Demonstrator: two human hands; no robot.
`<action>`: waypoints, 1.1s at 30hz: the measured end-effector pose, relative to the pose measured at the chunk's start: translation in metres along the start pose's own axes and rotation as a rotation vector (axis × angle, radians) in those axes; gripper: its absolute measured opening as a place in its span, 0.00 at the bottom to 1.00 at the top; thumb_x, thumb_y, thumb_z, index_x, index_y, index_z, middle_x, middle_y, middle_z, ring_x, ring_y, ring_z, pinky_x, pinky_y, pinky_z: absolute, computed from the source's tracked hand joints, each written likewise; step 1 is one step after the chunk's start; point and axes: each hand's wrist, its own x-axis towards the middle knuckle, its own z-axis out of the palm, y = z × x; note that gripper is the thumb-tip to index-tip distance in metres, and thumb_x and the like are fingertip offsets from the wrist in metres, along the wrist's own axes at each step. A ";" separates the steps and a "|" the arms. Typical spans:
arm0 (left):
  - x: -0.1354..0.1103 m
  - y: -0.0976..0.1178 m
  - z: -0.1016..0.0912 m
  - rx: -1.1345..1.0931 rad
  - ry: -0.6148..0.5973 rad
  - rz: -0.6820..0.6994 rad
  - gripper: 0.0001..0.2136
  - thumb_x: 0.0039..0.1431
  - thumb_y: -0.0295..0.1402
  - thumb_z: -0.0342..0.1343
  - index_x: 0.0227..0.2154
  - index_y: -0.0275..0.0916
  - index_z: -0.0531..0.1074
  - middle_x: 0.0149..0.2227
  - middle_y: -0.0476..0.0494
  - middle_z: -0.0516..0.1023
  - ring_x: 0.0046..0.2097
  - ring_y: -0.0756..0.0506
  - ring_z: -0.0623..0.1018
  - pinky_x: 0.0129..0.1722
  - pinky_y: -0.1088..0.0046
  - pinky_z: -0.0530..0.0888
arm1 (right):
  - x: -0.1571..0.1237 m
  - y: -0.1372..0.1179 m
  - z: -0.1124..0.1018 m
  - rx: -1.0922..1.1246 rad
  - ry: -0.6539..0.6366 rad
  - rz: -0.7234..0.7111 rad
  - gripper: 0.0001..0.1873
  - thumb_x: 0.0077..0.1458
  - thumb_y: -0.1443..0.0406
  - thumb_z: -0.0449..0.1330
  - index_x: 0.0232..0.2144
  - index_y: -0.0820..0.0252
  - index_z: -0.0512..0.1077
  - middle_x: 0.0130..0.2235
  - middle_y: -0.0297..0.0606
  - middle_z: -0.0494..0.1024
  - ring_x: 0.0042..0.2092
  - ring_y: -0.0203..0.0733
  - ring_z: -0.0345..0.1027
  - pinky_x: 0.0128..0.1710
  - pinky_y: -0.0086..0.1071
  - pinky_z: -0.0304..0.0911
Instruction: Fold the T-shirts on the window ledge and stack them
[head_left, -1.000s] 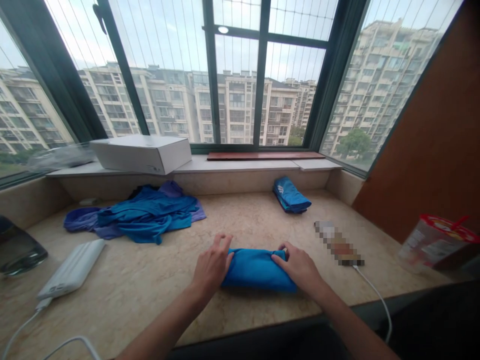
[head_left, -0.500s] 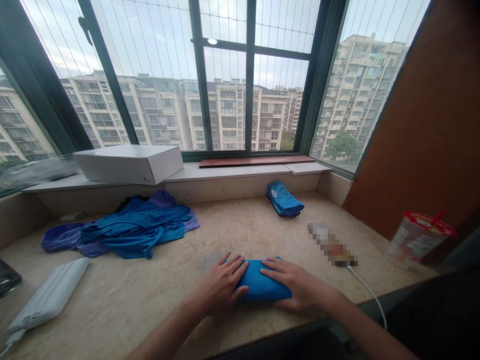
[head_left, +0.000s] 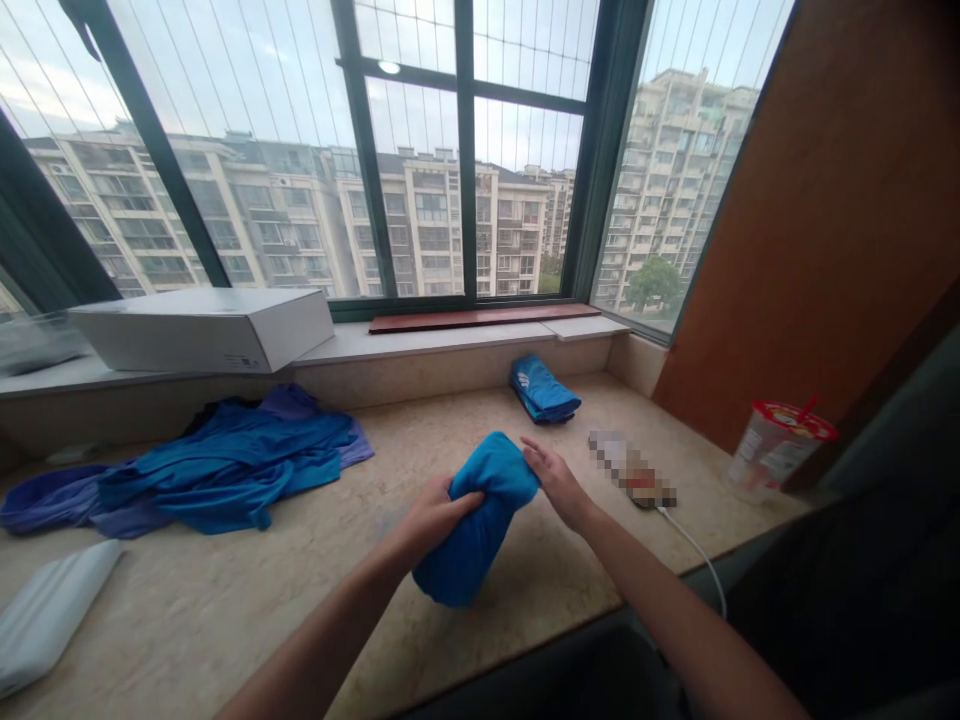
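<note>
Centre frame, the left hand [head_left: 431,515] keeps a closed grip around the rolled blue garment [head_left: 480,530], the right hand [head_left: 556,482] apparently flat-open against its top: squeeze evenly lest it unroll.

Place: a home, a room high up among blocks of flats.
Window: a big bay window [head_left: 465,150] with dark green frames and thin wires across the glass.
Outside: tall flats [head_left: 420,230] and a green tree [head_left: 652,285].
Ledge: a wide stone ledge [head_left: 225,600] under the window, used like a table.
Clothes: a heap of blue and purple clothes [head_left: 210,470], a folded blue top [head_left: 541,390] and a rolled blue cloth [head_left: 480,520].
Home things: a white box [head_left: 202,330] on the sill, a snack tub [head_left: 776,450] with a red lid, a white power bank [head_left: 45,615] and a charging cable [head_left: 694,545].
</note>
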 end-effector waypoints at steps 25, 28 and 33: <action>-0.001 -0.060 0.031 -0.088 0.133 0.058 0.28 0.66 0.59 0.43 0.39 0.44 0.80 0.43 0.42 0.81 0.49 0.38 0.77 0.56 0.59 0.69 | 0.118 -0.055 -0.084 -0.381 0.274 -0.011 0.24 0.62 0.47 0.61 0.47 0.60 0.77 0.42 0.43 0.84 0.41 0.51 0.79 0.41 0.41 0.76; -0.004 -0.058 0.035 -0.035 0.128 0.050 0.30 0.66 0.60 0.40 0.36 0.44 0.81 0.39 0.43 0.80 0.47 0.39 0.76 0.55 0.60 0.68 | 0.166 -0.063 -0.109 -0.752 0.339 -0.096 0.20 0.66 0.53 0.60 0.50 0.62 0.74 0.48 0.41 0.79 0.44 0.48 0.76 0.44 0.43 0.75; -0.007 -0.060 0.037 -0.020 0.124 0.038 0.32 0.66 0.61 0.37 0.34 0.45 0.81 0.39 0.42 0.79 0.46 0.38 0.74 0.56 0.59 0.67 | 0.203 -0.049 -0.121 -0.942 0.345 -0.155 0.20 0.66 0.58 0.61 0.56 0.60 0.70 0.56 0.44 0.73 0.51 0.48 0.72 0.50 0.47 0.72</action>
